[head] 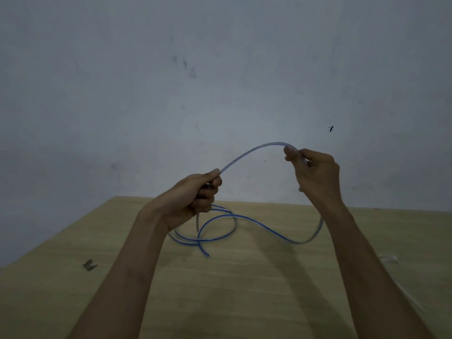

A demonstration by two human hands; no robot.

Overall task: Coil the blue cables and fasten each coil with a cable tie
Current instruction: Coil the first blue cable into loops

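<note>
Left hand [195, 194] and right hand [310, 167] both pinching blue cable [247, 155] arched between them

Both arms stretch forward above the tabletop [244, 289]. Left hand [193, 195] grips the blue cable [276, 143] in curled fingers; right hand [315, 171], higher, pinches it.

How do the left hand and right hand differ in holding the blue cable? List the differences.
The left hand is lower; the right hand is higher. The left hand wraps the blue cable in a fist; the right hand pinches it between thumb and fingers. Both hold the same cable above the table.
</note>
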